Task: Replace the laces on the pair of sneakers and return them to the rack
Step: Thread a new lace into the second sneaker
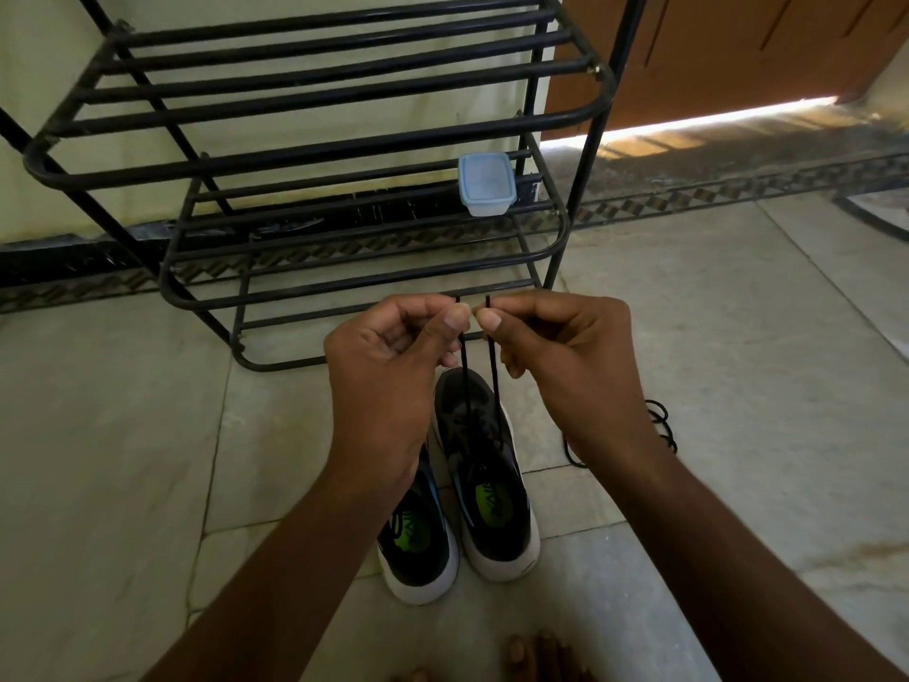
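Two black sneakers with white soles stand side by side just before the black metal rack [315,155]: right sneaker [487,479] with black lace [494,381] ends drawn upward, left sneaker [418,539] partly hidden. Another lace [661,425] lies right of them.

A home entryway. A black metal shoe rack [315,140] stands against a pale wall on a stone tile floor [98,435]. Beside it, daylight shows under a wooden door [713,51].
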{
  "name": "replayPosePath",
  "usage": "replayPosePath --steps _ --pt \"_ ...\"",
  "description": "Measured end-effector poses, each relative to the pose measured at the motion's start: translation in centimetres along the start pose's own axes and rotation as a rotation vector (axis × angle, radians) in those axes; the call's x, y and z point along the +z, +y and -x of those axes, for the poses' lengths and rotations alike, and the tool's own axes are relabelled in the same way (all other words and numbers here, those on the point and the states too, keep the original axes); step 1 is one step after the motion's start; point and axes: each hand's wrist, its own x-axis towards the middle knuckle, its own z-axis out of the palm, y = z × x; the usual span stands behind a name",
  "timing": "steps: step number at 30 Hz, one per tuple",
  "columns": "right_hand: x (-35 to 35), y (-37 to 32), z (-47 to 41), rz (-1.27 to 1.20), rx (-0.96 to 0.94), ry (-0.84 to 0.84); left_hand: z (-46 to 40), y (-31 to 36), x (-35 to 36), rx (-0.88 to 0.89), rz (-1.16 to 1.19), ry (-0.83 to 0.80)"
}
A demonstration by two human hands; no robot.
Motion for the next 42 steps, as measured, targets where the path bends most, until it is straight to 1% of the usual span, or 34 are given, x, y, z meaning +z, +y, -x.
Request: replayPosePath --steps 16,19,22,23,25,26,27,28,30,32,34,36,37,42 --pt "-0.5 0.3 0.0 0.026 -0.029 0.003 0.2 0.0 0.0 -0.011 0.008 -0.045" --pt "-0.7 0.4 0.1 0.002 -0.018 0.012 0.2 -0.2 -0.3 -0.011 -0.02 -0.055" --pt "-0.9 0.5 0.1 0.003 0.0 -0.009 0.1 -0.4 -0.5 -0.004 -0.096 -0.047" --pt "-1.1 0.7 0.1 -0.013 0.025 -0.022 0.1 -0.6 -0.6 -0.024 -0.102 -0.055" --pt "-1.5 1.2 0.2 -0.049 0.122 -0.025 0.1 -1.0 -0.7 -0.167 0.013 -0.078" --pt "-1.7 1.7 0.2 -0.016 0.165 -0.018 0.1 -1.5 -0.7 -0.249 0.074 -0.082" --pt "-1.9 2.5 0.4 0.064 0.197 -0.021 0.0 -2.3 -0.9 -0.311 0.08 -0.077" --pt "-2.1 3.6 0.7 0.177 0.216 -0.038 -0.1 -3.5 -1.0 -0.331 0.02 -0.071" --pt "-2.5 6.2 1.2 0.391 0.258 -0.108 -0.3 -6.1 -1.5 -0.3 -0.232 -0.109" --pt "-3.0 8.6 1.7 0.561 0.311 -0.222 -0.3 -8.7 -2.2 -0.273 -0.54 -0.213" --pt "-3.5 10.6 2.3 0.662 0.368 -0.352 0.1 -10.6 -2.9 -0.347 -0.741 -0.353" --pt "-3.9 11.5 3.0 0.708 0.412 -0.451 0.8 -11.5 -3.4 -0.424 -0.866 -0.474" --pt "-3.9 11.8 3.4 0.715 0.419 -0.481 1.1 -11.7 -3.4 -0.431 -0.91 -0.506" --pt "-3.7 11.8 4.4 0.666 0.442 -0.538 2.8 -11.8 -2.8 -0.361 -1.104 -0.577"
